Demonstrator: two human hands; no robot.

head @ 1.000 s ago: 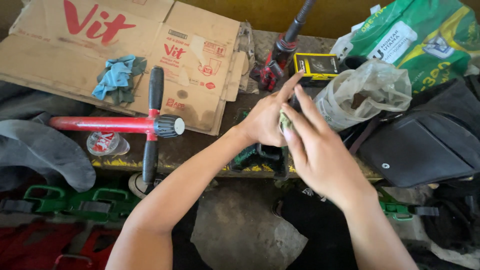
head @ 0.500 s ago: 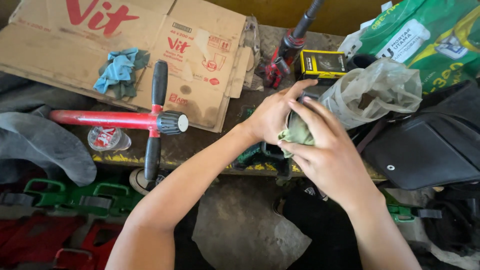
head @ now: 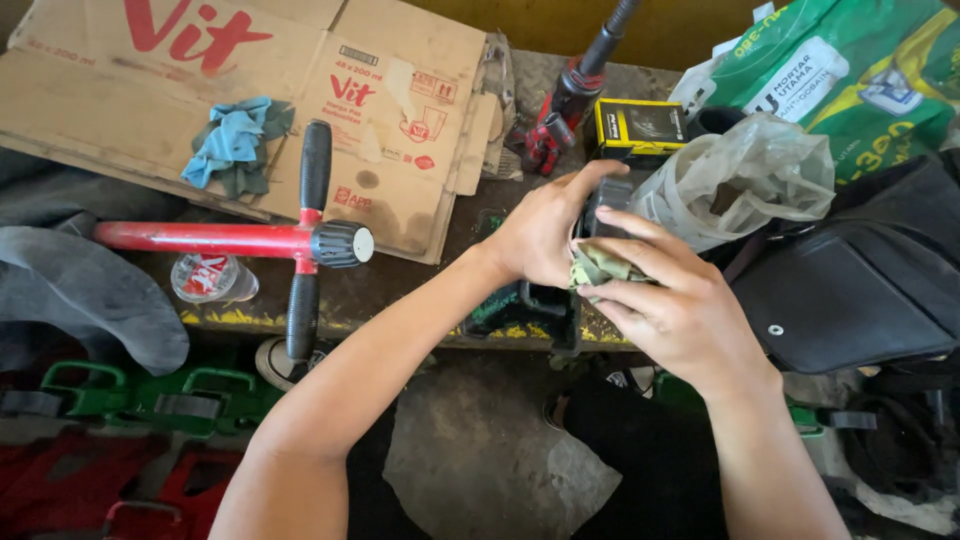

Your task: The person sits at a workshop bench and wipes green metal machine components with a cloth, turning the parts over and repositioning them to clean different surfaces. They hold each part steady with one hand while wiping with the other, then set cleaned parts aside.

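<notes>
Holding rag (head: pixel 600 265) between both hands over bench edge (head: pixel 400 300). Left hand (head: pixel 540 235) cupped around rag's left side, thumb up against black box (head: pixel 605 200). Right hand (head: pixel 680 305) closed over rag, fingers (head: pixel 640 250) pressing it down. Plastic bag (head: pixel 740 175) just beside my right hand. Red pump (head: pixel 250 240) lay well apart, left, partly on cardboard (head: pixel 250 90). Blue cloth (head: pixel 235 140) rested on cardboard.

A flattened brown cardboard box (head: pixel 300 110) with red print lies top left — a small yellow-and-black box (head: pixel 640 125) sits centre top, a green-and-white sack (head: pixel 850 70) far right.
</notes>
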